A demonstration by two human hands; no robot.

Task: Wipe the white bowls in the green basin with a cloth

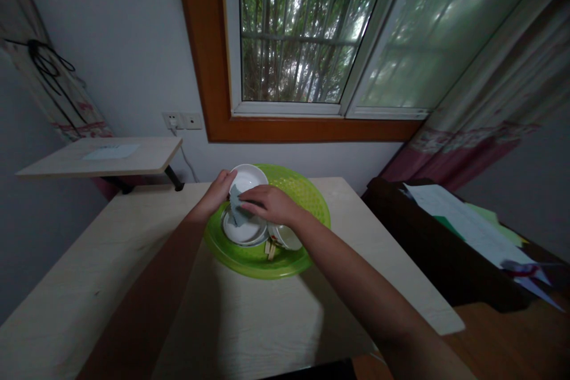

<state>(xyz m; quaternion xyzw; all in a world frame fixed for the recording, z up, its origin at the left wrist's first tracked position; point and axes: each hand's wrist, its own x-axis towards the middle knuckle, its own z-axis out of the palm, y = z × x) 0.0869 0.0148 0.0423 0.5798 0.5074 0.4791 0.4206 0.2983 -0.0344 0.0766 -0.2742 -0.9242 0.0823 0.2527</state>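
Note:
A green plastic basin [307, 196] sits on the pale wooden table [249, 320], holding white dishes. My left hand [217, 190] grips the rim of a white bowl [250, 177], held tilted above the basin. My right hand [271, 203] is closed on a grey-blue cloth [237, 209] that presses against the bowl's inside. Under the hands lies a white plate [243, 233]. Beside it stands a small patterned bowl [285, 237], with what look like wooden chopstick ends [269, 250] in front of it.
A small side shelf [107, 156] with a sheet of paper juts out at the left. A dark desk [445, 249] with papers stands at the right. A window and wall sockets [182, 121] are behind the table; a curtain hangs at the right.

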